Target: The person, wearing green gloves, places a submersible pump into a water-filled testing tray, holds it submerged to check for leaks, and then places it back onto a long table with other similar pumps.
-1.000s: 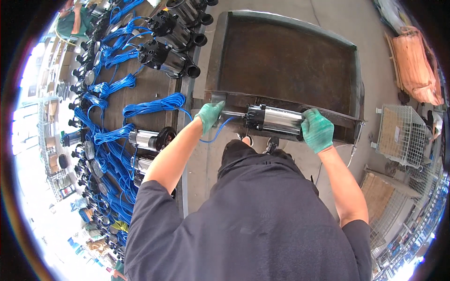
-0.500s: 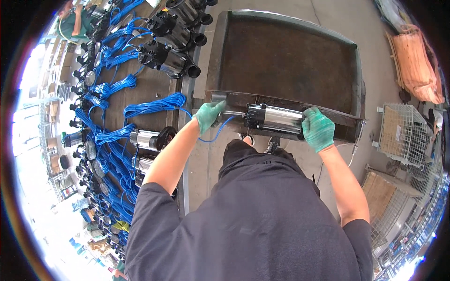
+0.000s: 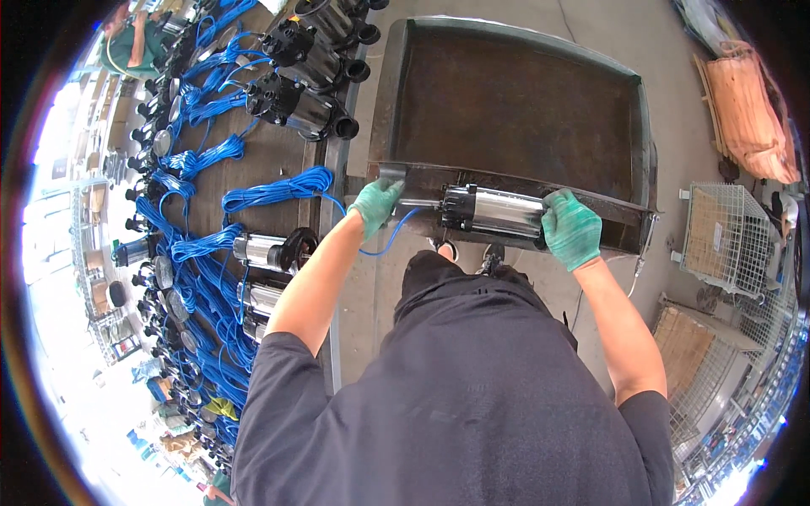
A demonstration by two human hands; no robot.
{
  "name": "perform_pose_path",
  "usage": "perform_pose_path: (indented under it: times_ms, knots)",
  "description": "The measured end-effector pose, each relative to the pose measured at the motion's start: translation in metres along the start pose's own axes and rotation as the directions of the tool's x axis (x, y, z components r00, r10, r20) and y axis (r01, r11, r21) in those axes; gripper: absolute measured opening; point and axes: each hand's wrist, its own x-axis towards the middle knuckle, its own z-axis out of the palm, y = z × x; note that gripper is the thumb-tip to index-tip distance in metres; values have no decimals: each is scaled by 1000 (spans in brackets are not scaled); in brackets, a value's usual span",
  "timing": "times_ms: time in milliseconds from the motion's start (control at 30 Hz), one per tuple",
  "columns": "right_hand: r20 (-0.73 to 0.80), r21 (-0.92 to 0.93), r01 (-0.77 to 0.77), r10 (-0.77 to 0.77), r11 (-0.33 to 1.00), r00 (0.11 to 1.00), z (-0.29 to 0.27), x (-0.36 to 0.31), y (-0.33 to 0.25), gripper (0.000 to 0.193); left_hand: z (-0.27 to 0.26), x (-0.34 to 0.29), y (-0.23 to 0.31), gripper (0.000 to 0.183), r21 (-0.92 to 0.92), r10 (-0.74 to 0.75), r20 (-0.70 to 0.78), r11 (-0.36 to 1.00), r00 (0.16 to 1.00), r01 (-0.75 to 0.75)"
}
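A shiny steel submersible pump (image 3: 504, 211) with black end parts lies sideways along the near edge of a dark metal tray (image 3: 515, 101). My right hand (image 3: 572, 228), in a green glove, is closed around the pump's right end. My left hand (image 3: 376, 207), gloved likewise, grips a tool with a metal shaft (image 3: 419, 203) that points at the pump's black left end. Fingers and glove hide most of the tool's handle. A blue cable (image 3: 395, 236) runs from the pump's left end, passing below my left hand toward a coiled blue bundle (image 3: 278, 191).
On the left, a long bench (image 3: 283, 156) carries several upright pumps (image 3: 291, 105), two lying pumps (image 3: 263, 251) and many blue cable coils. Wire cages (image 3: 726, 240) and an orange wrapped bundle (image 3: 751, 114) stand at the right. Another person's arm (image 3: 139, 38) shows at the far left.
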Motion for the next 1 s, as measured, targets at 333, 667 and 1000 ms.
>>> perform_pose_path:
  times_ms: [333,667,1000]
  knots:
    - [-7,6,-21,21,1000,1000,-2,1,-5,14,-53,27,-67,26,-340,159,-84,923,984,-179]
    - [119,419,-146,106,896,987,-24,6,29,28,20,-25,-24,36,-46,421,-121,902,899,-429]
    - [728,-60,-159,153,985,669,-13,-35,118,43,102,-63,15,72,531,570,-3,697,822,-481]
